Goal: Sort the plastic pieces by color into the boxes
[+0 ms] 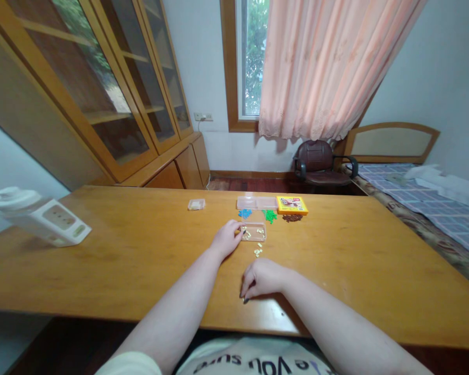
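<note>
My left hand point(227, 239) is closed on the left end of a small clear plastic box point(254, 240), its fingertips over the rim. Several small cream pieces point(260, 230) lie scattered inside that box. Just in front of it, a little cluster of loose cream pieces point(258, 252) rests on the wooden table point(148, 260). My right hand point(263, 277) is nearer to me, low over the tabletop, with thumb and fingers pinched together. A tiny pale piece shows at those fingertips, partly hidden.
Behind the box are piles of blue pieces point(244, 213), green pieces point(270, 216) and brown pieces point(293, 218). Farther back lie a clear lidded case point(257, 202) and a yellow box point(292, 204). A small clear container point(196, 204) and a white jug point(42, 219) stand to the left.
</note>
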Demonstrator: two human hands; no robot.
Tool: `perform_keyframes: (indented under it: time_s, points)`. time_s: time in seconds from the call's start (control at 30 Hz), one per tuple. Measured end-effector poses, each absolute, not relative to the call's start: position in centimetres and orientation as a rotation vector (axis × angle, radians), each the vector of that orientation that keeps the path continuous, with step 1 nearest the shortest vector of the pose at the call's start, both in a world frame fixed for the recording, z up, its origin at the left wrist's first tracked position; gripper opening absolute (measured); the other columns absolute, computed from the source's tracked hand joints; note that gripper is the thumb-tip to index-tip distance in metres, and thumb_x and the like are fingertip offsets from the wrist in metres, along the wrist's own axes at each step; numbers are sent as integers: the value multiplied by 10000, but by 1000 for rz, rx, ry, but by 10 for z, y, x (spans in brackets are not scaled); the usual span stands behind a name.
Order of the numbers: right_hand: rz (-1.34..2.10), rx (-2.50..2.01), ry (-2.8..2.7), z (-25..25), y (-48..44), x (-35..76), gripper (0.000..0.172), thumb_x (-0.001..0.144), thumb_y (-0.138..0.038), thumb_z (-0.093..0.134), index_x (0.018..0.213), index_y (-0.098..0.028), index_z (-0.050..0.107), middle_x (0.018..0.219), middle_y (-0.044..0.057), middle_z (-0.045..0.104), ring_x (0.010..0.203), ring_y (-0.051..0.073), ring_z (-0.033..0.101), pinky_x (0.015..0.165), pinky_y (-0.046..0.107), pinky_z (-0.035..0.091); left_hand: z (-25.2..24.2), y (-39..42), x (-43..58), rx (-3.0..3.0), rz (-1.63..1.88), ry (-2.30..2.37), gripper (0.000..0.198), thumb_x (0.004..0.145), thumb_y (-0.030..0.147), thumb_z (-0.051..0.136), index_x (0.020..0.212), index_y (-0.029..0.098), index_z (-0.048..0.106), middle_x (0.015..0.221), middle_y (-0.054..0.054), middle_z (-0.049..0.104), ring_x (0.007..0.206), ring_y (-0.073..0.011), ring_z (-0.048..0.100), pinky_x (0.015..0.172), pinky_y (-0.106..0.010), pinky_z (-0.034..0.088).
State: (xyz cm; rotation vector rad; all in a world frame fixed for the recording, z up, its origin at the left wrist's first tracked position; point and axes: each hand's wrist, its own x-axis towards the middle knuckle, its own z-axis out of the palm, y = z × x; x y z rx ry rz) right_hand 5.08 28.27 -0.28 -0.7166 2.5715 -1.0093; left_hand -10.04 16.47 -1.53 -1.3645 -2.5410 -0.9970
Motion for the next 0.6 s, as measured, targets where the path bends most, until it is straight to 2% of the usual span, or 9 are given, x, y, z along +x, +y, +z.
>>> perform_keyframes:
  time_s: [0.17,0.33,0.6]
  points:
    - [-1021,-741,2589,-3,283,51,170,746,-358,697,881,-276,758,842,-30,740,737,107,662,661,161,431,-15,165,-100,-1361,-1017,-2525,235,839,212,524,1048,190,629,974,-57,624,919,-181,595,854,-324,488]
    - [-1018,-750,2606,-2,284,52,237,739,-399,703,950,-299,743,865,-38,737,730,102,651,663,161,428,-15,164,-100,-1356,-1028,-2536,234,844,218,517,1048,181,627,985,-59,622,927,-181,590,863,-323,482]
    - [-977,-807,2609,2,279,53,140,770,-331,677,867,-265,755,836,-39,736,742,90,654,660,149,419,-17,164,-101,-1363,-1038,-2528,243,842,217,518,1057,185,626,985,-60,621,931,-179,586,871,-325,478]
